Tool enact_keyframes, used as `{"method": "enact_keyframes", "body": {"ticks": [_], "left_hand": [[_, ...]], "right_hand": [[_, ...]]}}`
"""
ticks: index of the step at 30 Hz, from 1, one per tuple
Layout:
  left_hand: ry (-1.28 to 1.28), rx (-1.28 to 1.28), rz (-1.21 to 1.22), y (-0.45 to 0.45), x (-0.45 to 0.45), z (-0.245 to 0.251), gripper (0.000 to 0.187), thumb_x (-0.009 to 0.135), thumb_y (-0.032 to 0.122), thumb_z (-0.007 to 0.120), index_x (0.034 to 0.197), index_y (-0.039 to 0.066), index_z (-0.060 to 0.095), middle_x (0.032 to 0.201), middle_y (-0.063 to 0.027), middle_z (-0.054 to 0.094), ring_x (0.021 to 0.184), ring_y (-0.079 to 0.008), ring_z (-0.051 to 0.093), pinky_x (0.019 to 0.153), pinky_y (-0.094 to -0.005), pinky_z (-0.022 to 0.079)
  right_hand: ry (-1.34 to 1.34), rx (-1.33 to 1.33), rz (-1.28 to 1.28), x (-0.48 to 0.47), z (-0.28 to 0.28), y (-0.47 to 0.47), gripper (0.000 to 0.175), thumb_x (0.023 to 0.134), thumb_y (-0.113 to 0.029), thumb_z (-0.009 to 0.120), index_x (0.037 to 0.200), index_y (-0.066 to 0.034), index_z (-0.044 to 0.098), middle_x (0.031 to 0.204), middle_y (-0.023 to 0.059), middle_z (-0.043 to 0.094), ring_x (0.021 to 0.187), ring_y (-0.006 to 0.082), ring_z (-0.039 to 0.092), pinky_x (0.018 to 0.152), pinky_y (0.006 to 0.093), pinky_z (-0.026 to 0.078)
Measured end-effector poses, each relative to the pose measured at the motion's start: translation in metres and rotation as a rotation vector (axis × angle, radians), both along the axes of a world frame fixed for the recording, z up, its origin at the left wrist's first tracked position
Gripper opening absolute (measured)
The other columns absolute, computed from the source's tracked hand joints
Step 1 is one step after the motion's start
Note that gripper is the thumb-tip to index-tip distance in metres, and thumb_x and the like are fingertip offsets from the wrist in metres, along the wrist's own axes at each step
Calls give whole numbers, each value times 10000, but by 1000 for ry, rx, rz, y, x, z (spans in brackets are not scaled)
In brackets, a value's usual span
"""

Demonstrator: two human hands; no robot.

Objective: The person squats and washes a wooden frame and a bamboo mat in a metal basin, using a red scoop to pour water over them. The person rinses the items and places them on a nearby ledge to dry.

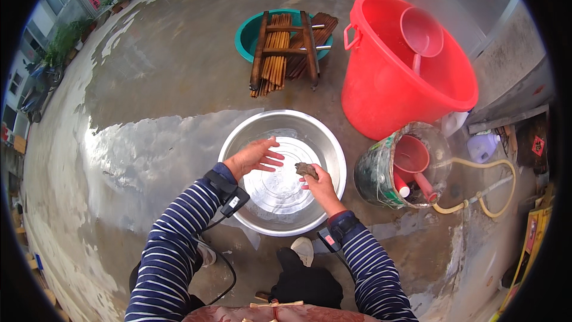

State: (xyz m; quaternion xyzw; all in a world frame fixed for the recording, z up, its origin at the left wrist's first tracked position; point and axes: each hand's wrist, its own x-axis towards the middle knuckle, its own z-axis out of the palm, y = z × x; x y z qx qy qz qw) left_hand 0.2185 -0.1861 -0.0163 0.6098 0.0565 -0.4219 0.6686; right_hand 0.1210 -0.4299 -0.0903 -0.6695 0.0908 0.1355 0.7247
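Note:
Before me on the wet concrete sits a wide metal basin (286, 229) with some clear water in it. Above its left half, my left hand (257, 157) holds nothing, its fingers spread apart. Over the right half, my right hand (321, 188) grips a crumpled grey-brown cloth (305, 169) between thumb and fingers. The cloth could be a rag or scrubber; its exact kind is hard to tell. Both hands are apart from the basin's floor.
Beyond the basin, a green tub (245, 36) bears a wooden frame (286, 51) and bundled wooden sticks (276, 66). At right stand a large red bucket (380, 80) holding a pink ladle (422, 33) and a stained pail (375, 174) with a red dipper (410, 156). A yellowish hose (496, 163) curls beside it.

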Motion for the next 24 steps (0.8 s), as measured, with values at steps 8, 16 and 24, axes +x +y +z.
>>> {"method": "enact_keyframes", "body": {"ticks": [8, 16, 24], "left_hand": [[-302, 216, 578, 35, 159, 25, 625, 1005, 502, 571, 1380, 22, 434, 1191, -107, 542, 937, -209, 597, 842, -352, 544], [-352, 393, 486, 11, 198, 11, 520, 954, 481, 658, 1021, -34, 640, 827, -79, 617, 672, -172, 550, 590, -322, 493], [-143, 20, 502, 10, 202, 16, 374, 985, 395, 646, 936, 36, 556, 729, -14, 505, 555, -95, 460, 438, -228, 331]], "right_hand": [[242, 60, -65, -66, -37, -36, 278, 924, -39, 610, 1194, 23, 622, 1008, 78, 712, 822, 154, 715, 647, 262, 565], [369, 43, -123, -98, -64, -34, 333, 913, -41, 612, 1231, 55, 593, 1029, 97, 714, 813, 169, 723, 634, 264, 565], [426, 139, -116, -66, -46, -41, 291, 914, -43, 585, 1200, 5, 620, 1058, 95, 710, 881, 211, 720, 717, 304, 580]]}}
